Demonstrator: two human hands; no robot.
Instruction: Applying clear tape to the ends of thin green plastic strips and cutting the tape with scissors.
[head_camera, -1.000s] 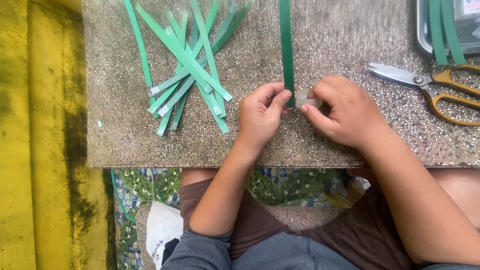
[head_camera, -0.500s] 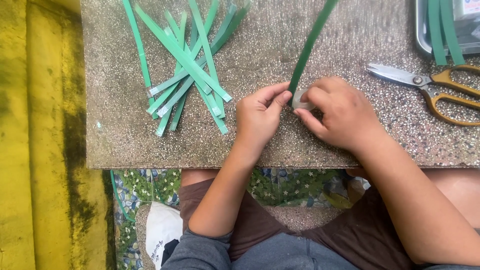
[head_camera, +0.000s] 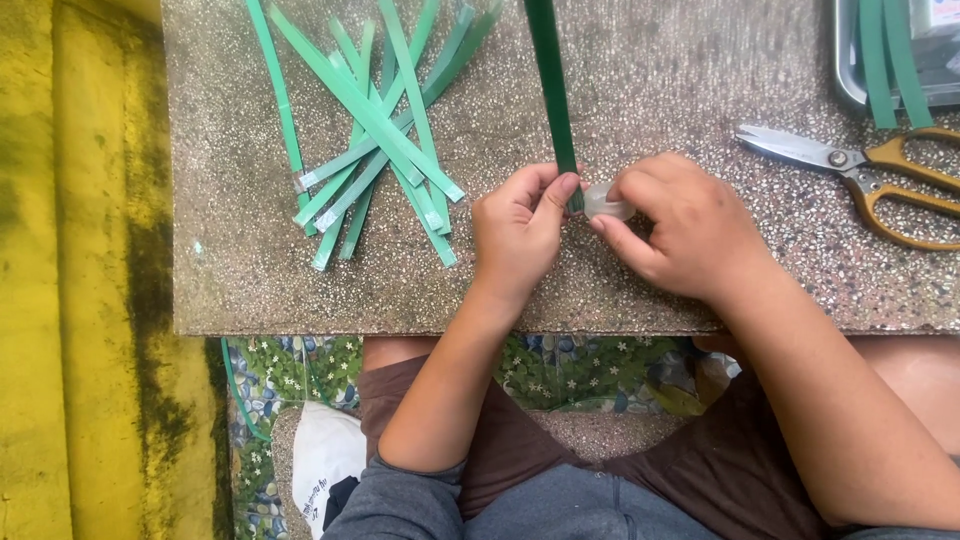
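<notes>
Head view: left hand (head_camera: 520, 225) pinches green strip (head_camera: 552, 90); right hand (head_camera: 685, 225) pinches small clear piece (head_camera: 606, 203). Strip could slip if pinch loosens.

My left hand (head_camera: 520, 225) pinches the green strip (head_camera: 552, 95) running toward twelve o'clock; my right hand (head_camera: 685, 230) presses a small pale piece (head_camera: 605, 203) against it. Scissors (head_camera: 865, 175) lie at three o'clock.

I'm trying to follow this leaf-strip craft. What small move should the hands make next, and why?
Probably press the small pale piece against the lower end of the dark green strip. The left hand pinches that end, and the right hand holds the piece right beside it, nearly touching.
</notes>
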